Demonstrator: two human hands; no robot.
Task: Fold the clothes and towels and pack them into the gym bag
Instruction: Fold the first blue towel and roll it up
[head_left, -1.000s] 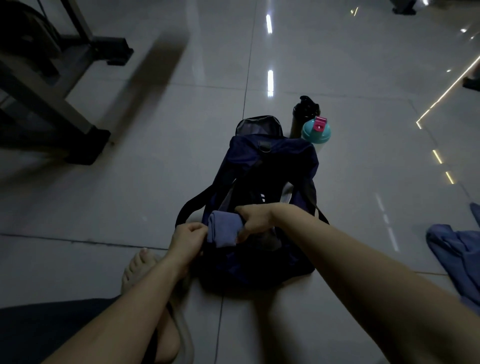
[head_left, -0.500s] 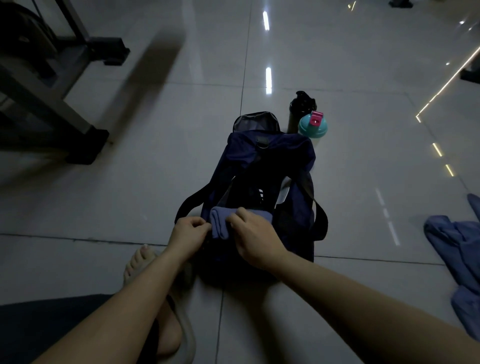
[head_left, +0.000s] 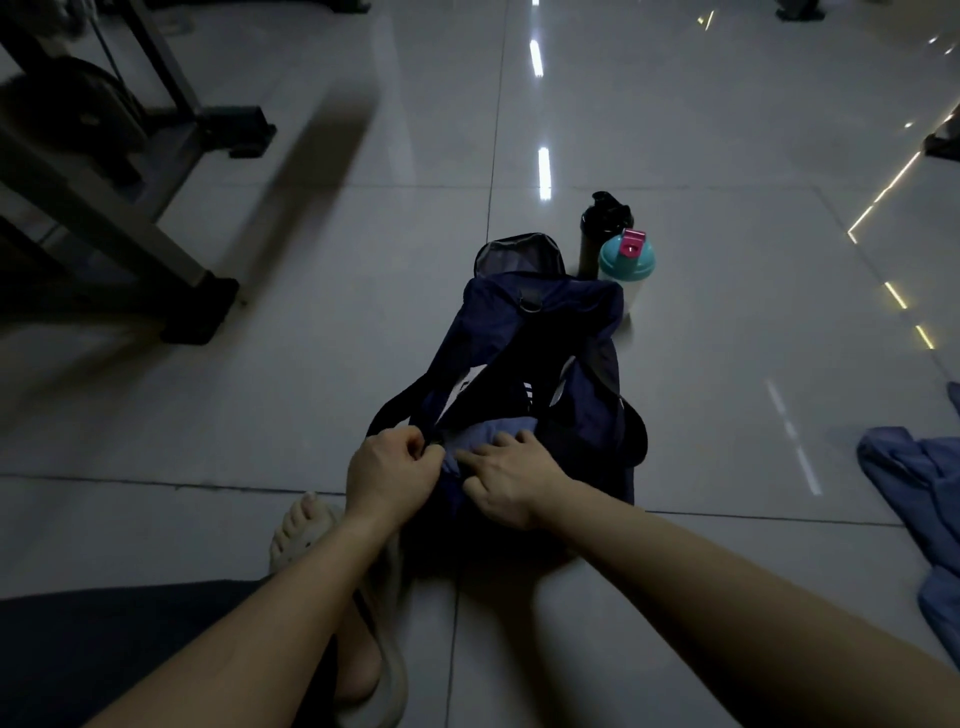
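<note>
A dark navy gym bag (head_left: 545, 322) lies on the tiled floor in front of me, its top open at the near end. A folded blue cloth (head_left: 493, 434) sits low in that opening. My left hand (head_left: 387, 475) pinches the bag's near left edge by the opening. My right hand (head_left: 506, 480) rests on the blue cloth with its fingers spread over it, pressing it down. Dark clothing with white stripes (head_left: 524, 395) shows deeper inside the bag. A crumpled blue garment (head_left: 919, 488) lies on the floor at the right edge.
A black bottle (head_left: 602, 228) and a teal-lidded shaker with a pink cap (head_left: 626, 257) stand just beyond the bag. A gym machine's dark frame (head_left: 119, 223) fills the far left. My foot in a pale sandal (head_left: 306, 525) lies near the bag's left.
The blue cloth has gone from sticking up out of the opening to lying low inside it. My right hand turned from gripping it to pressing on top. My left hand stayed at the edge.
</note>
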